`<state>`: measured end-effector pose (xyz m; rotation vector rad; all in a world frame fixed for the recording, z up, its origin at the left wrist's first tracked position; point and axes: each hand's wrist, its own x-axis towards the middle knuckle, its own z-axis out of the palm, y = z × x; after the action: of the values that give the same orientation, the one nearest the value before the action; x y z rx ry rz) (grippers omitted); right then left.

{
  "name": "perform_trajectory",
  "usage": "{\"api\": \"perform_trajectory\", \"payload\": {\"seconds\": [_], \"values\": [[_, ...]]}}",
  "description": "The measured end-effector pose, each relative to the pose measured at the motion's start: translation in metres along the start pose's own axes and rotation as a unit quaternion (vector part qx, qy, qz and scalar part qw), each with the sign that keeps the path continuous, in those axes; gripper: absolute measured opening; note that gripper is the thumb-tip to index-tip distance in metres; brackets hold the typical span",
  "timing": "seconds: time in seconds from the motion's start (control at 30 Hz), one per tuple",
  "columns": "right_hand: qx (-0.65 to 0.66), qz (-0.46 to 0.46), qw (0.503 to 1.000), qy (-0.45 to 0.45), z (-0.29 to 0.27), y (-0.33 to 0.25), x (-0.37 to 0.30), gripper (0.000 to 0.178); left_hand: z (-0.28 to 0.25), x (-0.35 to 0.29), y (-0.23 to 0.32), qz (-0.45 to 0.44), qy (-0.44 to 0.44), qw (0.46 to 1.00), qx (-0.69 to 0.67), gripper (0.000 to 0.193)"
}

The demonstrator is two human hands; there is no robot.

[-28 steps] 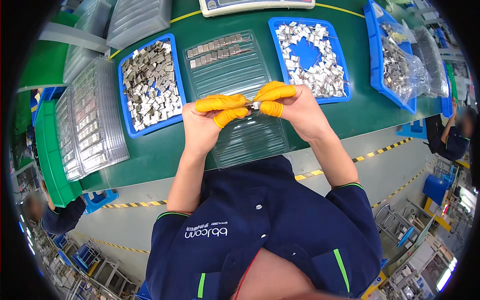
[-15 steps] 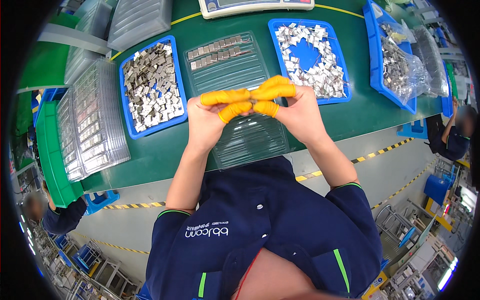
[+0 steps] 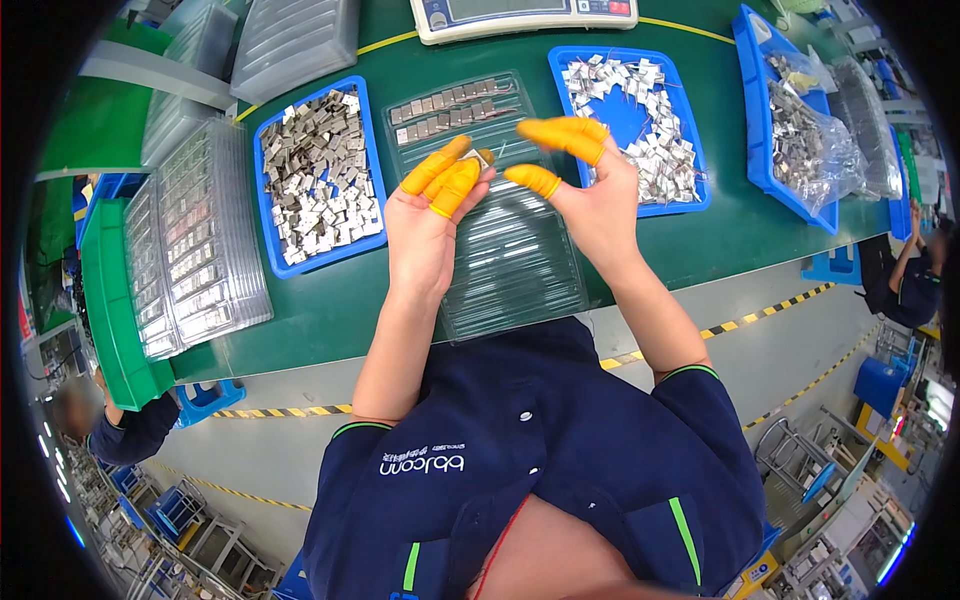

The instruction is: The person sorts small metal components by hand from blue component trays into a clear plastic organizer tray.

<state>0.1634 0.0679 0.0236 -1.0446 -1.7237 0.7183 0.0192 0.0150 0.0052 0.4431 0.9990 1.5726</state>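
Observation:
My left hand (image 3: 425, 225), its fingertips in yellow finger cots, pinches a small silvery rectangular metal piece (image 3: 478, 157), partly covered by the fingers. Apart from it, my right hand (image 3: 605, 195) has its thumb and cotted fingers spread, with nothing visible between them. Both hands hover over a clear ribbed plastic tray (image 3: 515, 285). Two rows of small metal parts with thin wires (image 3: 450, 100) lie at its far end. To the left, a blue tray (image 3: 335, 256) holds many loose metal pieces. A second blue tray (image 3: 622, 120), on the right, contains white parts with wires.
A scale (image 3: 520, 22) stands at the far edge. Stacked clear trays (image 3: 295, 50), filled clear trays (image 3: 195, 240) and a green bin (image 3: 122, 310) are at left. A blue bin (image 3: 762, 165) with bagged parts stands far right. Other people work at both sides.
My hands were together at the fingertips and have come apart. The right hand has let go and opened, while the left keeps the metal piece. The view has shifted slightly.

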Motion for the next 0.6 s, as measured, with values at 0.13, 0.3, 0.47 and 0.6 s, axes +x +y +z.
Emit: {"api": "perform_trajectory", "payload": {"seconds": [0.13,0.3,0.47,0.6], "values": [[0.251,0.137,0.949,-0.133,0.003,0.015,-0.006,0.019,-0.001,-0.003,0.002,-0.004,-0.026,0.996,0.081,0.026],[0.389,0.302,0.85,-0.185,0.001,0.012,-0.003,0.015,-0.006,-0.002,0.004,-0.027,-0.014,0.998,0.061,0.025],[0.303,0.278,0.863,-0.294,-0.004,0.01,0.007,0.015,-0.009,-0.006,0.014,0.013,-0.043,0.988,0.148,0.022],[0.219,0.231,0.872,-0.371,-0.012,0.013,0.018,0.015,-0.003,-0.011,0.021,0.107,-0.089,0.94,0.312,0.018]]}}
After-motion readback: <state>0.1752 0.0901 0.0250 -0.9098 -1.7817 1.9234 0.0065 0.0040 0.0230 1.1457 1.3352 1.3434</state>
